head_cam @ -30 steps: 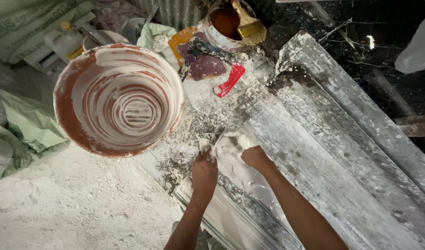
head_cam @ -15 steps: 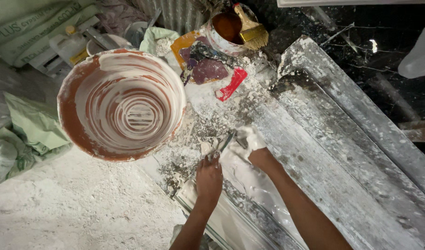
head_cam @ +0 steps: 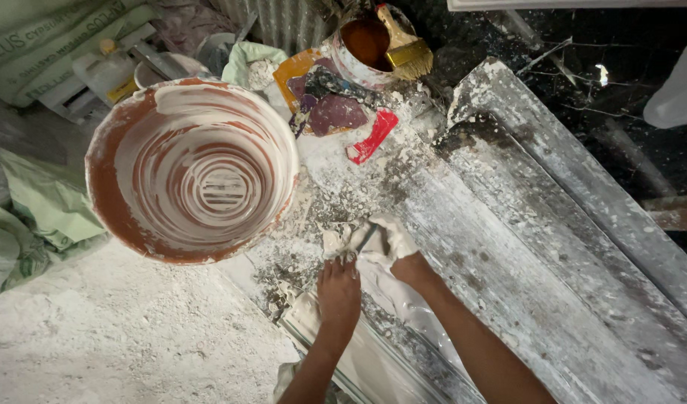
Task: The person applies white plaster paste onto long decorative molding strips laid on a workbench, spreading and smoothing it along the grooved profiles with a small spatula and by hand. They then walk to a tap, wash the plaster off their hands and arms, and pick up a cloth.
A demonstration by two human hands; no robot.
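Nearest the viewer, the left hand [head_cam: 338, 293] rests palm-down with its fingers together on a pale, wet-looking sheet of plaster [head_cam: 373, 329] that lies along the long moulded form [head_cam: 508, 247]; its fingertips appear to pin a thin dark blade [head_cam: 366, 239], though the tool is too small to identify with certainty. Just beside it, the right hand [head_cam: 396, 243], coated white, is curled and pressed closed on a lump of the same plaster at the sheet's far end. The step is best done with the left hand bracing the sheet flat while the right works the material with even pressure, so that the soft edge does not tear. The plaster is off-white and smooth where spread, crumbly where spilt on the form. Beyond, to the left, stands a round basin [head_cam: 104, 187], rust-red with white swirls inside. Farther off lie a red scraper [head_cam: 372, 137], a stained palette [head_cam: 325, 105], and a tin [head_cam: 362, 52] carrying a yellow-handled brush [head_cam: 403, 45].
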